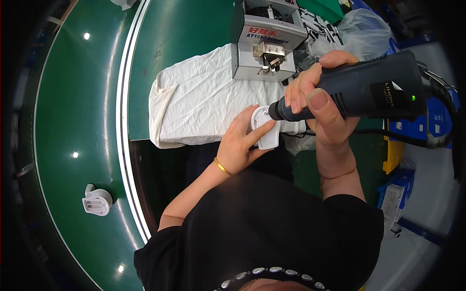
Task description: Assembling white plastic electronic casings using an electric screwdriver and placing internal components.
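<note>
My left hand (pixel 241 138) is closed round a small white plastic housing (pixel 268 140), its thumb lying across the part's open face. In my right hand (pixel 326 97) is a dark electric screwdriver (pixel 383 87), gripped round its body with a small green light lit near the cable end. The tool lies nearly level, and its black nose (pixel 275 111) points left into the upper part of the housing. The nose hides the bit and whatever it meets there. Both hands are just above the near edge of a white cloth (pixel 199 97).
A grey screw-feeding machine (pixel 264 46) stands behind the cloth. Another white housing (pixel 97 201) lies on the green belt (pixel 80 121) to the left. Clear plastic bags (pixel 361 29), a green bin (pixel 323 8) and blue bins (pixel 412 123) are at the right. The screwdriver's black cable (pixel 449 140) hangs at far right.
</note>
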Available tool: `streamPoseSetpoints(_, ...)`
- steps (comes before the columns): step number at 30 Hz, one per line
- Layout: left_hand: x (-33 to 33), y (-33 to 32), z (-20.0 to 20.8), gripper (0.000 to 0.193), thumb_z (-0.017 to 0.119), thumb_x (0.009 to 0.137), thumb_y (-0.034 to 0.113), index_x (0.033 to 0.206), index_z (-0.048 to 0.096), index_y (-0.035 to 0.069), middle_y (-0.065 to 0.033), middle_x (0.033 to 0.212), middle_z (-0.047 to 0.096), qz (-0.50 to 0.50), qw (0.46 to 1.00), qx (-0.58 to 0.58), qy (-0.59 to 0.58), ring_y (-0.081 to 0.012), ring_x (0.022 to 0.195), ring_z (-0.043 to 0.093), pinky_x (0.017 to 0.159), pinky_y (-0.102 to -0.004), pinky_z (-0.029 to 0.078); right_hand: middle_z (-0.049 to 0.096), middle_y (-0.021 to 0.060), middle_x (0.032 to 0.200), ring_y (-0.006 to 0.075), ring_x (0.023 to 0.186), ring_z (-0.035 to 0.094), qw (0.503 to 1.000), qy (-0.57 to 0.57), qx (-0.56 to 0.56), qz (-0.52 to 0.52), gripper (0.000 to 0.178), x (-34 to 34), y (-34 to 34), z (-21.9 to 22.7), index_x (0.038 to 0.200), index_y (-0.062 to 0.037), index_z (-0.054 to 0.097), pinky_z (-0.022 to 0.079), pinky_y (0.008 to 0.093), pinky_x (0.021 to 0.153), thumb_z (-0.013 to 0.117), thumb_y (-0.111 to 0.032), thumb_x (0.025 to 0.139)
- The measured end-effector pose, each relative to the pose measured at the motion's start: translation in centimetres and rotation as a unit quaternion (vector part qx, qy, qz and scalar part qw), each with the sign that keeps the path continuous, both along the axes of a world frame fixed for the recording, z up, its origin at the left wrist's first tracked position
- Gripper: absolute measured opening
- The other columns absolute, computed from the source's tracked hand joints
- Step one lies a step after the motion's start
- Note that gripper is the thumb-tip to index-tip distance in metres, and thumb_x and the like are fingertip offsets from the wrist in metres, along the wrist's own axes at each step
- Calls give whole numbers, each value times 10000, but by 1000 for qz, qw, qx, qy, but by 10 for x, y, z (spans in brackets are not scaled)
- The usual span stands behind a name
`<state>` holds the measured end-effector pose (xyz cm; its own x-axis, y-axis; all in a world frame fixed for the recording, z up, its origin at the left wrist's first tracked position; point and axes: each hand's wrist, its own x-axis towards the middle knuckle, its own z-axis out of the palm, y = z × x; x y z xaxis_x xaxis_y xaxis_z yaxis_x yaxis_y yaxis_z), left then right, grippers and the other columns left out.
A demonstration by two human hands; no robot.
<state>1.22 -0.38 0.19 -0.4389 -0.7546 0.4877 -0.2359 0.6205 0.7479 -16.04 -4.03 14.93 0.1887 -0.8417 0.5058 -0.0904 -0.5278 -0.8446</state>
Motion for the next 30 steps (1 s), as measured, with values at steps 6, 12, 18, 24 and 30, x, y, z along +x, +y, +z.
streamPoseSetpoints(6, 0, 1, -1, 713, 862, 605, 144, 1281, 640, 181, -250, 1365, 497, 2, 1000, -4, 3, -447, 1227, 514, 1012, -467, 455, 609, 45, 786, 87, 677, 573, 993, -118, 20, -17, 403, 12, 4, -3, 1130, 69, 502, 472, 234, 675, 720, -1, 799)
streamPoseSetpoints(12, 0, 4, -3, 723, 860, 607, 142, 1292, 631, 184, -247, 1366, 499, 1, 1000, 0, 2, -446, 1233, 511, 1015, -469, 453, 549, 84, 770, 150, 624, 544, 1000, -18, 15, -7, 410, 10, 4, -2, 1213, -38, 373, 499, 364, 627, 625, -72, 891)
streamPoseSetpoints(18, 1, 5, 0, 725, 861, 606, 147, 1292, 629, 183, -245, 1364, 501, 6, 1000, 1, 6, -447, 1234, 510, 1015, -469, 452, 553, 91, 781, 152, 623, 552, 1000, 12, 5, -13, 413, 9, 5, -4, 1219, -33, 377, 507, 366, 633, 619, -61, 885)
streamPoseSetpoints(24, -3, -1, -1, 720, 857, 610, 146, 1292, 629, 178, -245, 1349, 512, 1, 1000, -4, 13, -445, 1237, 509, 1018, -468, 450, 563, 99, 776, 166, 632, 567, 1000, -13, 17, -2, 399, 7, -3, -8, 1199, -27, 388, 510, 368, 639, 628, -44, 881)
streamPoseSetpoints(30, 1, -7, 8, 702, 840, 654, 155, 1318, 616, 168, -247, 1366, 492, 2, 1000, -5, -15, -441, 1216, 515, 1021, -455, 445, 574, 101, 787, 181, 633, 588, 997, -70, 32, 2, 403, 15, -5, -8, 1183, -20, 399, 524, 355, 634, 654, -25, 871)
